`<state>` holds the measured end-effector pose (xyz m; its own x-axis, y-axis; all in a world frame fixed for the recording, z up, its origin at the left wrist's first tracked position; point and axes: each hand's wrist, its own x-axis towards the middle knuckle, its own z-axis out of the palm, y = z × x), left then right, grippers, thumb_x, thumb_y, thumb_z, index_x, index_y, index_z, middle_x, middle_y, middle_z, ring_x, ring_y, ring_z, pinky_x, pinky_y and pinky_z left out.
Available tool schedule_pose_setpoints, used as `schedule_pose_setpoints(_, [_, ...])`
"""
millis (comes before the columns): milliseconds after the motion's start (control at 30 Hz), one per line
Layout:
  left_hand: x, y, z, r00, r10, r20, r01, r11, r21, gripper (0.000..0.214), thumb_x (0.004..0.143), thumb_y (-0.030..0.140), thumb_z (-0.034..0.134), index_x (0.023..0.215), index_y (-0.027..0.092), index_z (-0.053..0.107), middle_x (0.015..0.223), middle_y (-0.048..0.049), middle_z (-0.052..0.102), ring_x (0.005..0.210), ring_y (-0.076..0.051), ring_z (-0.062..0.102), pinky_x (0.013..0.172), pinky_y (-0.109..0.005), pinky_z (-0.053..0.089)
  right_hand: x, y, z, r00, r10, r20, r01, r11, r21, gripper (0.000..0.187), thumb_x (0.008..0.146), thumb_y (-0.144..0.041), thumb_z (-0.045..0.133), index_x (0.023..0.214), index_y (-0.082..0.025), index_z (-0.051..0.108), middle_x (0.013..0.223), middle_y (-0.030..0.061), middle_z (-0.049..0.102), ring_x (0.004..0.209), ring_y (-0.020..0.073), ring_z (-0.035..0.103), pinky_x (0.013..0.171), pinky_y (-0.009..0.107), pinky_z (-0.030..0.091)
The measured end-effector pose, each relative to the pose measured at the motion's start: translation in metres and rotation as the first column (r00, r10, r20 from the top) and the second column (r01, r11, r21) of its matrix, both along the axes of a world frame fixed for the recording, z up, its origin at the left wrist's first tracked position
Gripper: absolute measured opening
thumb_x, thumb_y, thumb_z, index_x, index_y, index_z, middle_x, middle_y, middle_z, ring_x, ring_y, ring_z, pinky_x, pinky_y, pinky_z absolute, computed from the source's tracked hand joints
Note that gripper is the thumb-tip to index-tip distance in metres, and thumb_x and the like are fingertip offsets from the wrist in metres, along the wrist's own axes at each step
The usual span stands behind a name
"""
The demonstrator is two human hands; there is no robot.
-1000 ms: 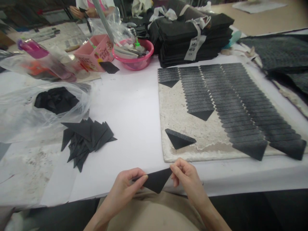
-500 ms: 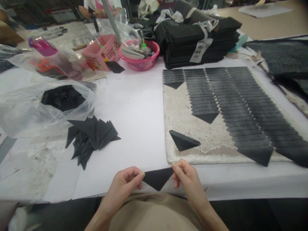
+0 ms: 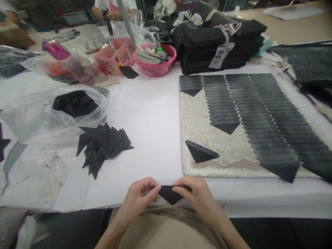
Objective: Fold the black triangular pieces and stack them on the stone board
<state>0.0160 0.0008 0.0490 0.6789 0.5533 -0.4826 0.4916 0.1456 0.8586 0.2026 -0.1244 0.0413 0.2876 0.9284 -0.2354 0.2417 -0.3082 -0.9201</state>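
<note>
A black triangular piece (image 3: 170,194) is held close to my body at the table's front edge, its point facing down. My left hand (image 3: 141,193) pinches its left end between thumb and fingers. My right hand (image 3: 194,192) grips the upper edge right of the middle, covering part of the right corner. To the left lies a loose pile of black triangular pieces (image 3: 103,147). One folded-edge black triangle (image 3: 201,151) rests alone on a pale board (image 3: 194,117). Overlapping rows of the same black pieces (image 3: 264,128) cover the board's right side.
Behind the pile, a clear plastic bag (image 3: 33,117) holds more black pieces. A pink basin (image 3: 155,67), a pink box (image 3: 116,57), a bottle (image 3: 67,62) and a tied stack of black material (image 3: 220,45) stand at the back. Another person's hands (image 3: 106,14) show at the far side.
My right hand has slid inward along the triangle's upper edge, nearer to my left hand. The left hand keeps its pinch. The whole view has shifted slightly.
</note>
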Motion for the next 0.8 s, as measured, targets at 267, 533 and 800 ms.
schedule_pose_setpoints(267, [-0.006, 0.007, 0.001, 0.997, 0.071, 0.029, -0.071, 0.997, -0.016, 0.029, 0.089, 0.04, 0.062, 0.077, 0.014, 0.062, 0.065, -0.0014, 0.064, 0.063, -0.013, 0.058, 0.063, -0.021, 0.043, 0.001, -0.003, 0.0, 0.991, 0.016, -0.131, -0.035, 0.989, -0.145, 0.023, 0.088, -0.035, 0.06, 0.071, -0.02, 0.064, 0.063, -0.0036, 0.06, 0.061, 0.0116, 0.055, 0.058, 0.022, 0.038])
schedule_pose_setpoints(533, [-0.025, 0.039, 0.011, 0.982, 0.18, 0.057, -0.181, 0.983, 0.005, 0.026, 0.09, 0.039, 0.061, 0.08, 0.015, 0.064, 0.064, -0.0017, 0.069, 0.064, -0.014, 0.06, 0.071, -0.022, 0.042, 0.021, -0.005, -0.008, 0.993, -0.057, -0.107, 0.037, 0.983, -0.179, 0.036, 0.086, -0.053, 0.057, 0.071, -0.021, 0.062, 0.057, -0.0008, 0.06, 0.054, 0.014, 0.057, 0.055, 0.024, 0.043])
schedule_pose_setpoints(800, [-0.071, 0.085, 0.014, 0.871, 0.478, 0.116, -0.491, 0.857, 0.156, 0.036, 0.088, 0.047, 0.064, 0.101, 0.013, 0.065, 0.081, -0.0062, 0.073, 0.075, -0.019, 0.068, 0.08, -0.03, 0.05, 0.05, -0.002, 0.0, 0.879, -0.314, 0.36, 0.302, 0.949, 0.091, 0.03, 0.092, -0.049, 0.051, 0.094, -0.024, 0.066, 0.08, 0.0013, 0.069, 0.07, 0.0158, 0.064, 0.069, 0.027, 0.049])
